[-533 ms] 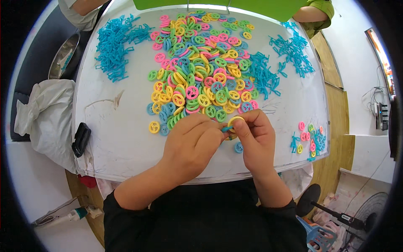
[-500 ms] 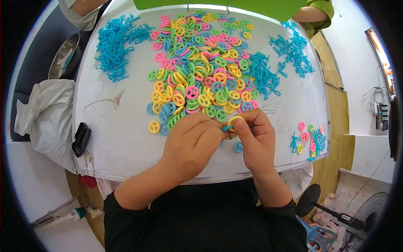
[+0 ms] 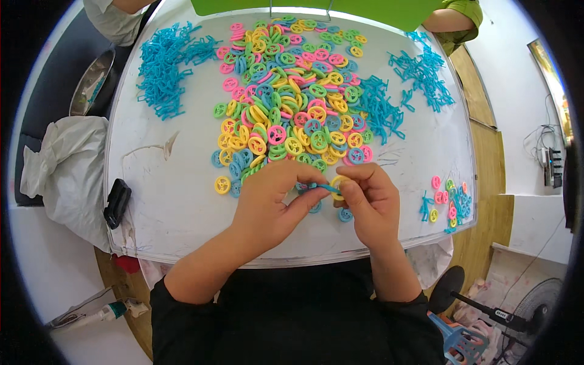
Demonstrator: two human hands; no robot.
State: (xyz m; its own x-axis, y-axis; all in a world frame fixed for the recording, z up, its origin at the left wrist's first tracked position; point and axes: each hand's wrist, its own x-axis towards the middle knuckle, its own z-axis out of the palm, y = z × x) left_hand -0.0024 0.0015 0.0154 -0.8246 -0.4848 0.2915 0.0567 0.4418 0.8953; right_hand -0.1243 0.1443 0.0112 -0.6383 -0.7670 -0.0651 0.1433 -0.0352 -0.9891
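Over the near middle of the table, my left hand (image 3: pixel 267 198) pinches a small blue plastic piece (image 3: pixel 328 188) between thumb and fingers. One end of that piece meets a yellow wheel (image 3: pixel 335 182), and I cannot tell how far it goes in. My right hand (image 3: pixel 372 207) grips the wheel's right side between thumb and forefinger. Just beyond both hands spreads a large heap of pink, green, yellow and blue spoked wheels (image 3: pixel 294 145). A loose blue wheel (image 3: pixel 345 215) lies beside my right hand; another, partly hidden, is near the left fingertips.
Blue plastic pieces lie in piles at the left (image 3: pixel 163 73) and right (image 3: pixel 426 76). A small group of wheels and blue pieces (image 3: pixel 452 201) sits near the right edge. A black case (image 3: pixel 117 202) is at the left. Two other people's arms show at the far side, near a green panel (image 3: pixel 316 9).
My left hand has shifted slightly left, so more of the blue piece shows between the hands. The yellow wheel has turned more upright in my right hand.
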